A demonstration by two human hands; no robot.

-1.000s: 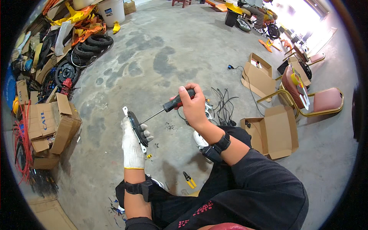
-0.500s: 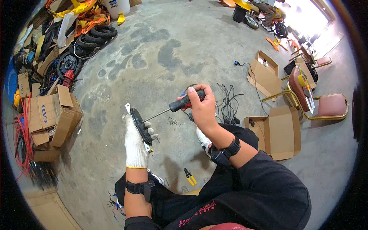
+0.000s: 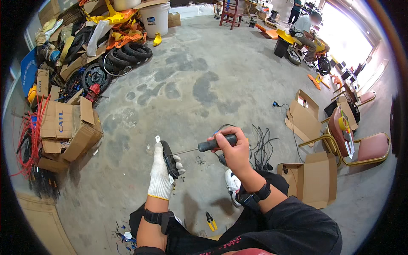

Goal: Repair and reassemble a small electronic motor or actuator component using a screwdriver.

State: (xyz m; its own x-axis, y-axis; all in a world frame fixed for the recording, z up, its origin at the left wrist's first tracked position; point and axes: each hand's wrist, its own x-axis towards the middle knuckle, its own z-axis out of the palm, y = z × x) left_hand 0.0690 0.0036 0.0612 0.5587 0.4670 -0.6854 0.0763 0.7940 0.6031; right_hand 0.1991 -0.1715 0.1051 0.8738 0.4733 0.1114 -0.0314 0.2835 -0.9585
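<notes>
My left hand [image 3: 160, 176], in a white knit glove, is closed round a black disc-shaped part [image 3: 169, 160] with pale metal tabs at its upper and lower ends. The disc stands on edge, tilted, with its face turned to the right. My bare right hand [image 3: 234, 152] grips the dark handle of a screwdriver [image 3: 217, 143]. Its thin shaft runs left, and the tip meets the disc's face; exactly what it touches is too small to make out. Black cables [image 3: 262, 148] lie on the floor just beyond my right hand.
Yellow-handled pliers [image 3: 211, 221] lie between my feet. An open cardboard box [image 3: 325, 180] and a pink-seated chair [image 3: 370, 149] stand on the right. Cartons [image 3: 63, 127], red wire [image 3: 36, 140] and tires [image 3: 138, 53] crowd the left. Far right, a person [image 3: 304, 32] sits by a motorbike.
The view has tipped up, so the far floor and the seated person show more and my hands sit lower. The screwdriver lies closer to level; both hands keep their holds.
</notes>
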